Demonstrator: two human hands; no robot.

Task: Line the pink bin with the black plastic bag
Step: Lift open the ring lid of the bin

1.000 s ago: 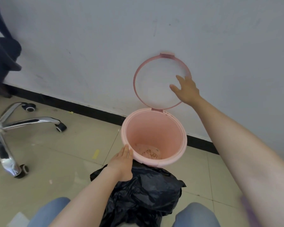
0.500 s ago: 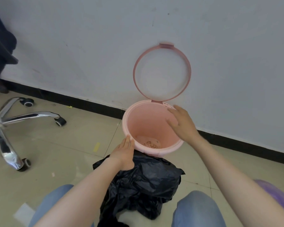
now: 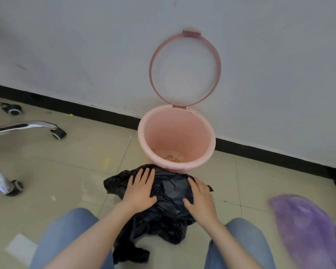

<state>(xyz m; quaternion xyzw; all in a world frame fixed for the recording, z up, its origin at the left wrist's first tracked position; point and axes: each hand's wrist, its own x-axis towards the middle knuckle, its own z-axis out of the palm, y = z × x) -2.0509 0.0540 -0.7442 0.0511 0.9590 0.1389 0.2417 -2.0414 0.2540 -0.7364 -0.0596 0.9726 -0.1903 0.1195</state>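
Note:
The pink bin (image 3: 209,150) stands on the floor against the wall, with some crumbs at its bottom. Its pink ring lid (image 3: 185,67) is flipped up and leans on the wall. A crumpled black plastic bag (image 3: 169,206) lies on the floor just in front of the bin, between my knees. My left hand (image 3: 141,189) rests flat on the bag's left side, fingers spread. My right hand (image 3: 201,197) lies flat on the bag's right side. Neither hand grips the bag.
An office chair's chrome base (image 3: 17,127) with castors stands at the left. A purple bag (image 3: 306,228) lies at the right. A black skirting strip (image 3: 270,156) runs along the white wall. The floor is beige tile.
My right hand came down from the raised lid, passed the bin's rim and now lies on the bag. My left hand left the bin's rim and moved onto the bag.

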